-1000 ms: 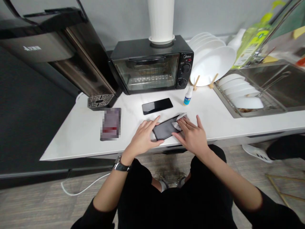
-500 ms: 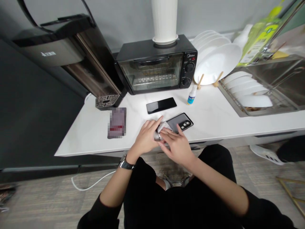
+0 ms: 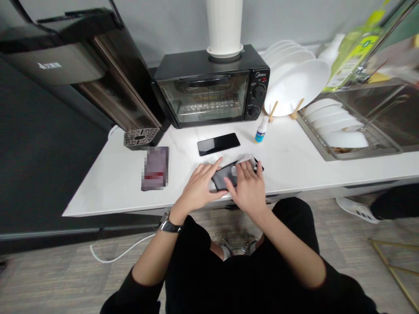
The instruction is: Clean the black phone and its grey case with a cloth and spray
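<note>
A dark phone case (image 3: 220, 179) lies at a slant near the front edge of the white counter. My left hand (image 3: 198, 186) grips its left end, with thumb and forefinger spread to either side. Over the right part of the case, my right hand (image 3: 250, 187) presses a white tissue (image 3: 245, 158) under its fingers. Those fingers and the tissue cover most of the camera end. Just behind the case is a black phone (image 3: 218, 144), screen up. To the right of the phone a small white spray bottle (image 3: 260, 132) with a blue label stands upright.
A toaster oven (image 3: 212, 96) with a white pot (image 3: 224, 26) on top stands behind. On the left are a drink dispenser (image 3: 140, 138) and a blurred-out flat item (image 3: 155, 169). White plates (image 3: 296, 87) and a sink rack with bowls (image 3: 343, 131) are at the right.
My right hand has moved right with the tissue, from the left end of the phone case to its camera end. More of the case's left end now shows. The view has shifted slightly.
</note>
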Motion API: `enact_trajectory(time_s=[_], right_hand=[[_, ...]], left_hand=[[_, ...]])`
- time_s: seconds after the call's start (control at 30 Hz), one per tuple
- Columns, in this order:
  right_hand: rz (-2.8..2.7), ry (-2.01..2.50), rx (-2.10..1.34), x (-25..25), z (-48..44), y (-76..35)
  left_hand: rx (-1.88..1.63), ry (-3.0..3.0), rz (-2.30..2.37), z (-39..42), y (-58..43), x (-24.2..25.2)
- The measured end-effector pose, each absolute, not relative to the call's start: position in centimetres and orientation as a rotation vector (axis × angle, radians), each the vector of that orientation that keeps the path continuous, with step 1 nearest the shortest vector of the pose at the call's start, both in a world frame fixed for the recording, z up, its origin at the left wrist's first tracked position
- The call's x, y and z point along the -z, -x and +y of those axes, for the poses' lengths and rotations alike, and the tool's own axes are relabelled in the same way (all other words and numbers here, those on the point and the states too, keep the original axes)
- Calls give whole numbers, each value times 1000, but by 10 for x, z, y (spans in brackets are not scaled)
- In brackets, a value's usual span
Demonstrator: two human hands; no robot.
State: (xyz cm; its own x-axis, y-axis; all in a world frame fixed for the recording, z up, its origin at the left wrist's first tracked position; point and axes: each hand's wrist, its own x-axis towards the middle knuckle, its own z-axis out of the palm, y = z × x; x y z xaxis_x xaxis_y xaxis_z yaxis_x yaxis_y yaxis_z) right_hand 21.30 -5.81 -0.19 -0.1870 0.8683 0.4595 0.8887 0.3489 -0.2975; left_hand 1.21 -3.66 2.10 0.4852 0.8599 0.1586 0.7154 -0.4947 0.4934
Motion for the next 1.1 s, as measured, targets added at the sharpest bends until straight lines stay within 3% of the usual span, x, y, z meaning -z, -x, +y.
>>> enact_trajectory(time_s=[0.13,0.3,0.6,0.87,1.1], right_hand=[[-2177,1299,-153,0,-85,-166],[-2222,1183,-301,-2,-86,-206],[-2158,1449,83,1,-49,-276],[-2241,1251,-131,2,-86,-172],[-2185,1386,-30,0,-52,-254]], left_hand=[[-523,-2395,1342,-36,-7,-16],[-531,-2393,1369,-40,-7,-17],[-561,-2398,1344,-40,-15,-21],[-515,-2443,1306,-35,-5,-13],[-524,-2416,1343,-41,-12,-20]])
